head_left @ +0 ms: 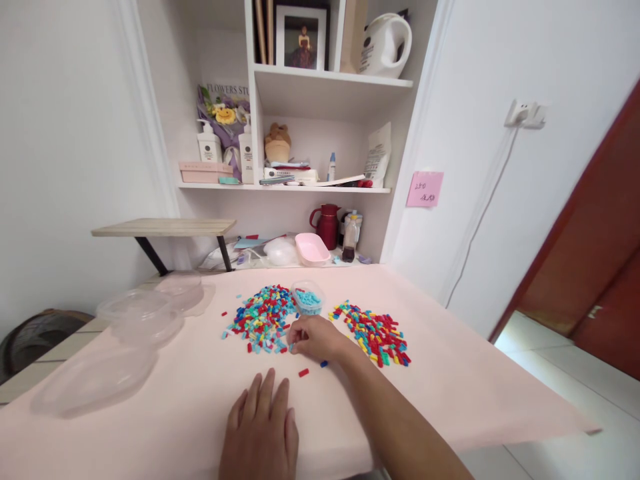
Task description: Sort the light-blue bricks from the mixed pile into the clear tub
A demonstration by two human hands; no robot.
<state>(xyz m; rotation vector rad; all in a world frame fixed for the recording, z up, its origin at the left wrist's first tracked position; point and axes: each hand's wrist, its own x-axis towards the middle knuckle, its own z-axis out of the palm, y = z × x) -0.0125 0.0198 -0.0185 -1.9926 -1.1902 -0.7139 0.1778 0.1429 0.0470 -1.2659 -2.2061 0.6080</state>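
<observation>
Picking seems under way — left hand point(261, 427) flat and loose, right hand point(314, 337) curled beside the left brick pile point(265, 312), hold unclear — calling for a neat pinch.

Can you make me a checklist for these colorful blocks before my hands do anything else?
1. Tub upright and open: ok, light blue blocks show inside.
2. Left hand off the piles: ok, it is palm down over the pink cover, on the near side.
3. Right hand gripping a block: cannot tell, its curled fingers hide the spot.
4. Left pile and right pile apart: ok, the tub and your right hand are between them.
5. No loose blocks outside the piles: not ok, a red block and a dark blue block lie on the near side.
</observation>
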